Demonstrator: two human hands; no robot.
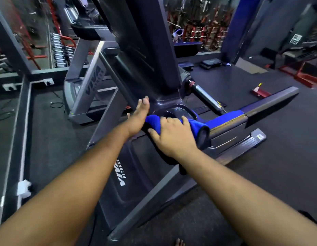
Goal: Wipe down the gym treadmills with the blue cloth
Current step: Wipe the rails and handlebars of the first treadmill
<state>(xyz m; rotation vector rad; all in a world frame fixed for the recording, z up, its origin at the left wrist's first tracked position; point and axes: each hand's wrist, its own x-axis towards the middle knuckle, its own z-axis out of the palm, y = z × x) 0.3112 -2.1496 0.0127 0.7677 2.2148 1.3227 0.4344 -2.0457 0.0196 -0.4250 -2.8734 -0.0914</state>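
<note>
I look down on the near treadmill (pixel 136 174), seen from its front end, with "VIVA FITNESS" on its dark motor cover. The blue cloth (pixel 195 125) lies bunched over the console's handrail, beside the cup-holder recess. My right hand (pixel 172 137) presses down on the cloth, fingers spread over it. My left hand (pixel 139 118) is flat with fingers straight, its edge against the console base just left of the cloth. Part of the cloth hangs dark below my right wrist.
A second grey treadmill (pixel 90 82) stands behind to the left. Wall sockets (pixel 48 82) and cables line the left edge. A barbell (pixel 205 96), red stands (pixel 260 92) and step platforms (pixel 211 63) sit on the dark floor to the right. My bare toes (pixel 180 243) show at the bottom.
</note>
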